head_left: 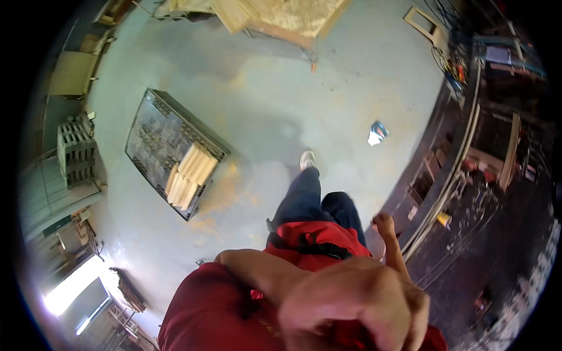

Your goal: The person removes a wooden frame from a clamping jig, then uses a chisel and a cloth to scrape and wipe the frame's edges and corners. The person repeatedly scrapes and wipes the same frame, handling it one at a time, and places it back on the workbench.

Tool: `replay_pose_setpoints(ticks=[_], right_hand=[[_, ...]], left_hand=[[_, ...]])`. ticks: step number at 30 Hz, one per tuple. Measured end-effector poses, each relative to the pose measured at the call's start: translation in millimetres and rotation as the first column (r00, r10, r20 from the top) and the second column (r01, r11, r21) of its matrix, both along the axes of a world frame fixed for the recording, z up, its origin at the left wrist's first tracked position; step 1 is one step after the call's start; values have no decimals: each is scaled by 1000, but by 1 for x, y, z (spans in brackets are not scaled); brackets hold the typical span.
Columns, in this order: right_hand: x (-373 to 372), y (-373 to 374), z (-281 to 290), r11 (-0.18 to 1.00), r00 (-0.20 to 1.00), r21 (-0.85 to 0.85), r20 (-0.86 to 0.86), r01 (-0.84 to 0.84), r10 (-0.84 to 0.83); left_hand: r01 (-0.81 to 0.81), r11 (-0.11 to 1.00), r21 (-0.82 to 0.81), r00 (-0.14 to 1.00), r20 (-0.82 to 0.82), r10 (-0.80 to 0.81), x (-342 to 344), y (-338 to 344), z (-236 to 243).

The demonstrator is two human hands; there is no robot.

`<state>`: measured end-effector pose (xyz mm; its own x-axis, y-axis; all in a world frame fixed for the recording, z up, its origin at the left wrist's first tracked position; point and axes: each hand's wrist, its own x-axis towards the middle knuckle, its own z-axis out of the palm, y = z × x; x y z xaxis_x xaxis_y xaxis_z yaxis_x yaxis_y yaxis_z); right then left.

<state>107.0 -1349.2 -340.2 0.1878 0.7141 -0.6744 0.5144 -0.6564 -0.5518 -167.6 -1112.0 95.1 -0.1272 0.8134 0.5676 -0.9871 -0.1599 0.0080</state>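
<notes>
My left hand (363,304) is raised close in front of my chest, large and blurred. Its forearm crosses from the left out of a red sleeve, and the fingers bend downward, too smeared to show whether they hold anything. Lower and further right, my right hand (384,224) hangs beside my leg with its fingers curled in. Nothing sticks out of it, and it is nearest to the dark workbench (453,275). A black strap (322,248) runs across the red garment at my waist. One foot, in a light shoe (307,159), is forward on the floor.
Left of me stands a dark low platform (155,137) bearing a stack of pale wood pieces (192,172). A board-topped table (293,23) is ahead. On the grey-green floor lies a blue and white packet (378,133). A yellow cup-like object (444,219) and tools lie on the bench.
</notes>
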Motion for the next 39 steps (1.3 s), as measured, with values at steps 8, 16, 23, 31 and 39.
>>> replay_pose_setpoints(ticks=[8,16,23,31,39], right_hand=[[111,65,-99,696,745,-515,-154,500,-649],[234,407,-73,959,975,186,95,-214,200],[438,753,-51,895,810,-29,-414,445,-416],[589,967,-52,932,924,-136,-140,337,-355],[696,1215,-228,982,965,-15,184,-186,185]], left_hand=[[511,857,-70,859,21,-511,128,226,12],[518,849,-101,815,-242,-526,282,503,-9],[483,860,-167,791,-337,-510,431,705,-27],[188,980,-61,-243,-970,-13,539,1061,-177],[218,805,551,-906,-193,377,484,1326,-437]])
